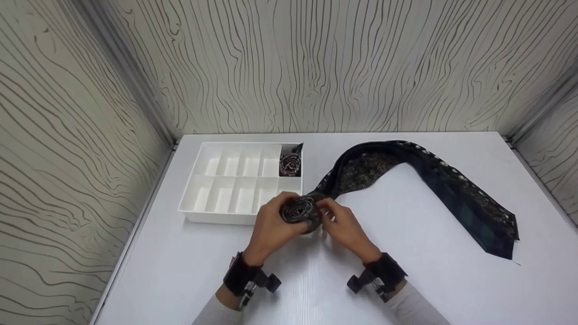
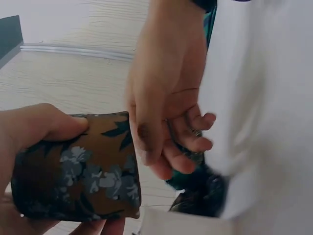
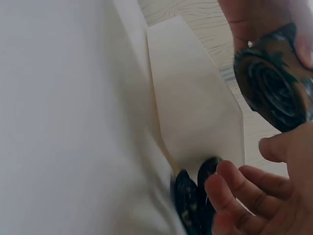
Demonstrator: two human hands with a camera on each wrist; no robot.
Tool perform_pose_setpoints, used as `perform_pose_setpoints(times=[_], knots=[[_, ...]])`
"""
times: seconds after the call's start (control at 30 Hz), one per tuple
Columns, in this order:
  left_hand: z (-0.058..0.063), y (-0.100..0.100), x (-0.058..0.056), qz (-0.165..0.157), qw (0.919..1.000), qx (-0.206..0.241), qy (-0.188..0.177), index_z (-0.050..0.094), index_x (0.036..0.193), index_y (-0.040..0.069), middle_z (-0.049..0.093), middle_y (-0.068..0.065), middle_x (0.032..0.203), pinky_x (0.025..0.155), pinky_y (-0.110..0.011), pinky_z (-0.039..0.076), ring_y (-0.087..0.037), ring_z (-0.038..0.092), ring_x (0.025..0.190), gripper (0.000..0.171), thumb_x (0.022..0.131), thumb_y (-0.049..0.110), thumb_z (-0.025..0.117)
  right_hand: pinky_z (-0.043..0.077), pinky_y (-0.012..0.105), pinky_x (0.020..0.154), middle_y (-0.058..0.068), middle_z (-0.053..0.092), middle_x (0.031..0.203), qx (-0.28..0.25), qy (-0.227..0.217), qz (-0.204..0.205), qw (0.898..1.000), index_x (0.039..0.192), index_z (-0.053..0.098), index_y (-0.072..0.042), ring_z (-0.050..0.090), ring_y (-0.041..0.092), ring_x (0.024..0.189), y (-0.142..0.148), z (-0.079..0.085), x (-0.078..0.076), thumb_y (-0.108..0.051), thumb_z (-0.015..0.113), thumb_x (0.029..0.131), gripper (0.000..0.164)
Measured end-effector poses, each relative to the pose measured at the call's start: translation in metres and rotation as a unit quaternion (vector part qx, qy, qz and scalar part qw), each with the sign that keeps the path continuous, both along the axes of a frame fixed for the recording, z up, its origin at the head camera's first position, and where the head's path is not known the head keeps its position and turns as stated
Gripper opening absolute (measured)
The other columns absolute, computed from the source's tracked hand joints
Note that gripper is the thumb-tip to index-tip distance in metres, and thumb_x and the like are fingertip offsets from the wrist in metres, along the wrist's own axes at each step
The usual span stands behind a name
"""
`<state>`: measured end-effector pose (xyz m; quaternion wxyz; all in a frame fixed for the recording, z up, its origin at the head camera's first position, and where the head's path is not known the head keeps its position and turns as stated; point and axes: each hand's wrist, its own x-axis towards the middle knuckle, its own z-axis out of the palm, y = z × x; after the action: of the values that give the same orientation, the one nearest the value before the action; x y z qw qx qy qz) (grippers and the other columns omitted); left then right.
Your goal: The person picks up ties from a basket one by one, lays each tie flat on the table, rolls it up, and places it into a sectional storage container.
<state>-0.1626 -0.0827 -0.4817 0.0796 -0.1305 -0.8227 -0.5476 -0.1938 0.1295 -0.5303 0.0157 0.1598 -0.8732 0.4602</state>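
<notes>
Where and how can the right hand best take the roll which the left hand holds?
Probably by the rounded outer side of the roll, coming from the right: the left hand wraps its left side, and the spiral end faces the head camera, so pinching outer layers should keep it wound.

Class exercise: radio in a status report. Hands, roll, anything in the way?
Left hand grips rolled fabric. Right hand close by, holding nothing. Unrolled tie fabric off to the right; near-right corner of tray hidden behind left hand.
</notes>
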Motion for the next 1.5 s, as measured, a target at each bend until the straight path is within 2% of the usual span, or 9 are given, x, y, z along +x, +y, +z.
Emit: perform_pose_setpoints(times=[0.17, 0.4, 0.7, 0.93, 1.17, 1.33, 1.5], knots=[[0.015, -0.011, -0.025, 0.027, 0.9995, 0.007, -0.017, 0.070, 0.123, 0.015, 0.077, -0.006, 0.113, 0.099, -0.046, 0.055, -0.022, 0.071, 0.105, 0.055, 0.073, 0.014, 0.091, 0.048, 0.027, 0.066, 0.001, 0.069, 0.083, -0.005, -0.028, -0.014, 0.999, 0.118, 0.069, -0.008, 0.057, 0.009, 0.070, -0.019, 0.003, -0.014, -0.013, 0.067, 0.098, 0.020], [0.027, -0.023, -0.059, 0.087, 0.9959, -0.015, -0.021, 0.070, 0.122, 0.016, 0.078, -0.007, 0.112, 0.093, -0.044, 0.057, -0.023, 0.071, 0.104, 0.050, 0.075, 0.018, 0.088, 0.048, 0.029, 0.067, 0.000, 0.068, 0.079, -0.003, -0.058, -0.038, 0.998, 0.113, 0.069, -0.010, 0.057, 0.010, 0.068, -0.034, 0.005, -0.024, -0.030, 0.073, 0.097, 0.027], [0.028, -0.038, -0.103, 0.157, 0.9857, -0.040, -0.045, 0.067, 0.121, 0.012, 0.076, -0.011, 0.114, 0.090, -0.043, 0.057, -0.027, 0.070, 0.105, 0.051, 0.076, 0.020, 0.088, 0.045, 0.026, 0.067, -0.003, 0.065, 0.078, -0.011, -0.073, -0.039, 0.996, 0.112, 0.068, -0.007, 0.056, 0.010, 0.070, -0.041, 0.005, -0.026, -0.027, 0.072, 0.097, 0.025], [0.023, -0.046, -0.129, 0.194, 0.9789, -0.041, -0.049, 0.066, 0.121, 0.007, 0.075, -0.014, 0.112, 0.089, -0.044, 0.057, -0.031, 0.071, 0.104, 0.050, 0.078, 0.022, 0.087, 0.045, 0.025, 0.065, -0.003, 0.064, 0.075, -0.027, -0.082, -0.031, 0.996, 0.112, 0.067, -0.007, 0.056, 0.009, 0.067, -0.042, 0.002, -0.027, -0.025, 0.072, 0.098, 0.024], [0.013, -0.048, -0.146, 0.207, 0.9738, -0.046, -0.081, 0.064, 0.123, 0.005, 0.074, -0.017, 0.115, 0.091, -0.044, 0.057, -0.031, 0.070, 0.105, 0.052, 0.078, 0.021, 0.087, 0.045, 0.025, 0.065, -0.005, 0.062, 0.074, -0.040, -0.090, -0.022, 0.995, 0.113, 0.065, -0.007, 0.056, 0.009, 0.067, -0.041, 0.000, -0.026, -0.025, 0.071, 0.098, 0.024], [0.009, -0.047, -0.150, 0.215, 0.9710, -0.063, -0.084, 0.064, 0.122, 0.004, 0.074, -0.018, 0.113, 0.090, -0.045, 0.057, -0.033, 0.071, 0.104, 0.051, 0.079, 0.019, 0.086, 0.044, 0.024, 0.064, -0.005, 0.062, 0.073, -0.037, -0.097, -0.019, 0.994, 0.116, 0.065, -0.005, 0.055, 0.009, 0.065, -0.041, 0.001, -0.027, -0.026, 0.071, 0.098, 0.028], [0.008, -0.043, -0.151, 0.212, 0.9718, -0.074, -0.073, 0.063, 0.124, 0.002, 0.073, -0.019, 0.116, 0.092, -0.047, 0.058, -0.035, 0.071, 0.107, 0.052, 0.080, 0.017, 0.085, 0.042, 0.024, 0.062, -0.005, 0.063, 0.071, -0.034, -0.095, -0.022, 0.995, 0.115, 0.065, -0.006, 0.055, 0.008, 0.063, -0.041, 0.000, -0.027, -0.027, 0.071, 0.098, 0.027]])
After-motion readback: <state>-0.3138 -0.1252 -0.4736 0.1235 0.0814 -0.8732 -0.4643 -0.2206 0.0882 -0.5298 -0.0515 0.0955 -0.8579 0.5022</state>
